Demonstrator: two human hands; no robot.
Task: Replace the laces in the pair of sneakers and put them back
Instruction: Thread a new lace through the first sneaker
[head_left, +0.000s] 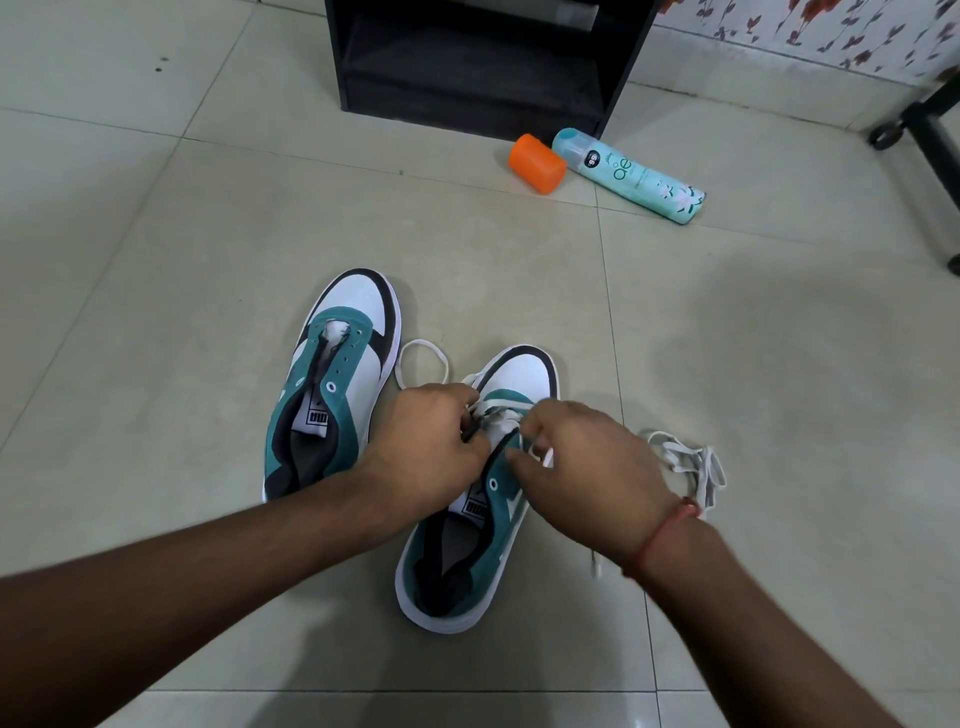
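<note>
Pale square floor tiles (182, 218) fill the view, with a black open-fronted shelf unit (483, 57) standing at the far edge. Nearer, two teal, white and black sneakers sit side by side: the unlaced sneaker (332, 384) on the left, the partly laced sneaker (467, 530) on the right. Both hands are over that right one, the left hand (426, 452) pinching its flat white lace (421, 358), the right hand (587, 467) curled around lace at the eyelets. A loose white lace (691, 462) lies bundled beside it. Beyond lie a mint-green spray can (628, 176) and its orange plastic cap (536, 163).
</note>
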